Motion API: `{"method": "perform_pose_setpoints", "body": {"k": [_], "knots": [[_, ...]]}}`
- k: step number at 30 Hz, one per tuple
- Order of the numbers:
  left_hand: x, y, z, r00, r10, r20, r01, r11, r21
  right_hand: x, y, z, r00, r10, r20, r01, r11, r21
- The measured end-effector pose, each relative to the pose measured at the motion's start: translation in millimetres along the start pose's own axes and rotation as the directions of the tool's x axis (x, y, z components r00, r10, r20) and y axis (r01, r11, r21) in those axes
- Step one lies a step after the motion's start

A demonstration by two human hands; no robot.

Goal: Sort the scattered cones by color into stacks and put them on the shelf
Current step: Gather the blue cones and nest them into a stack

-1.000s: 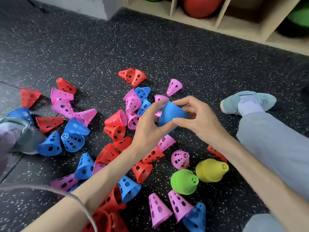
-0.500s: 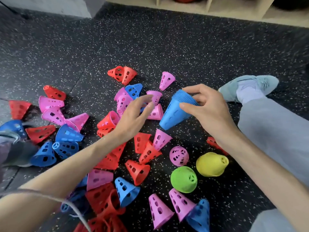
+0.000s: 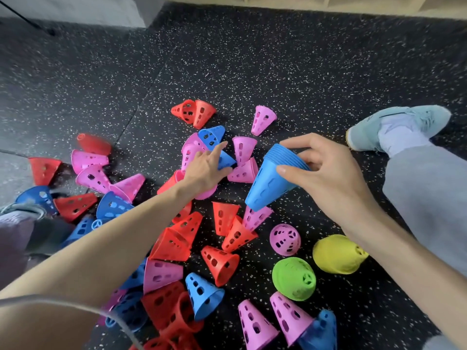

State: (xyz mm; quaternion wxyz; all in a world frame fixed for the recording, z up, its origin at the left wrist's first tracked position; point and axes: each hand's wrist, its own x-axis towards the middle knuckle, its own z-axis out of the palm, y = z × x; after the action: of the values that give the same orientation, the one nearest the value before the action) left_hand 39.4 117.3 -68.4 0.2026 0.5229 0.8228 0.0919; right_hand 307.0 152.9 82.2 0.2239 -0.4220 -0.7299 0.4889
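Note:
My right hand (image 3: 326, 173) grips a stack of blue cones (image 3: 267, 184) by its wide rim, tip pointing down and left, above the floor. My left hand (image 3: 204, 168) reaches into the pile, its fingers touching a lone blue cone (image 3: 226, 160) that lies among pink cones (image 3: 243, 149). Another blue cone (image 3: 211, 136) lies just beyond it. Red cones (image 3: 194, 113), pink and blue ones lie scattered over the black speckled floor (image 3: 278, 72). A green stack (image 3: 294, 277) and a yellow stack (image 3: 337, 253) lie on their sides near my right forearm.
The wooden shelf's bottom edge (image 3: 316, 5) runs along the top of the view. My right leg in grey trousers with a pale blue shoe (image 3: 401, 125) stretches out at the right. A grey shoe (image 3: 27, 210) lies at the left among cones.
My left hand let go of the blue stack and reached forward into the pile to a single blue cone. My right hand shifted the stack slightly right. The view tilted down.

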Motion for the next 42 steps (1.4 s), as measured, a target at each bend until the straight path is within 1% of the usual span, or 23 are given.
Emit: {"method": "perform_pose_setpoints", "body": {"k": [2,4,8,10,12,14,16,18,20,22,24,27,30,34,37,42], "knots": [[5,0,3,0.999,-0.036,0.015,0.035,0.999,0.006,-1,-3,0,1.0,-0.003,0.005,0.003,1.0,0.013],[5,0,8,0.999,-0.039,0.004,0.039,0.999,0.025,-1,-5,1,1.0,0.003,0.005,-0.003,1.0,0.026],[-3,-2,6,0.998,-0.018,-0.062,0.014,0.998,-0.067,2,-5,0,1.0,0.011,-0.025,-0.01,1.0,0.028],[-9,0,0,0.995,0.015,-0.094,-0.029,0.989,-0.146,3,-5,-1,0.999,0.013,-0.046,-0.011,0.999,0.03],[-20,8,-10,0.988,0.087,-0.129,-0.113,0.97,-0.215,3,-6,-2,0.998,0.008,-0.07,-0.005,0.999,0.044],[-34,21,-23,0.972,0.166,-0.166,-0.205,0.945,-0.254,4,-8,-4,0.995,-0.017,-0.1,0.023,0.998,0.059],[-49,34,-30,0.956,0.212,-0.201,-0.265,0.921,-0.287,5,-11,-8,0.987,-0.059,-0.15,0.068,0.996,0.054],[-64,51,-30,0.945,0.218,-0.242,-0.295,0.887,-0.354,7,-14,-14,0.973,-0.091,-0.213,0.106,0.993,0.06],[-75,70,-23,0.94,0.21,-0.269,-0.316,0.832,-0.455,10,-15,-22,0.959,-0.095,-0.267,0.121,0.989,0.084],[-85,85,-15,0.928,0.233,-0.289,-0.357,0.778,-0.518,12,-14,-30,0.946,-0.101,-0.308,0.133,0.987,0.085],[-93,92,-8,0.922,0.231,-0.31,-0.37,0.76,-0.534,14,-14,-38,0.933,-0.116,-0.34,0.15,0.986,0.078],[-104,95,-7,0.933,0.204,-0.295,-0.342,0.756,-0.558,15,-15,-45,0.922,-0.134,-0.363,0.164,0.985,0.051],[-108,98,-12,0.937,0.201,-0.286,-0.336,0.744,-0.577,15,-13,-44,0.936,-0.121,-0.332,0.138,0.99,0.028],[-109,104,-21,0.922,0.22,-0.319,-0.371,0.737,-0.565,8,-10,-36,0.97,-0.076,-0.233,0.089,0.995,0.044],[-114,108,-23,0.918,0.219,-0.33,-0.376,0.742,-0.555,3,-12,-29,0.983,-0.078,-0.164,0.09,0.994,0.067],[-118,112,-25,0.901,0.195,-0.388,-0.394,0.743,-0.541,2,-9,-21,0.992,-0.093,-0.082,0.099,0.992,0.075]]}}
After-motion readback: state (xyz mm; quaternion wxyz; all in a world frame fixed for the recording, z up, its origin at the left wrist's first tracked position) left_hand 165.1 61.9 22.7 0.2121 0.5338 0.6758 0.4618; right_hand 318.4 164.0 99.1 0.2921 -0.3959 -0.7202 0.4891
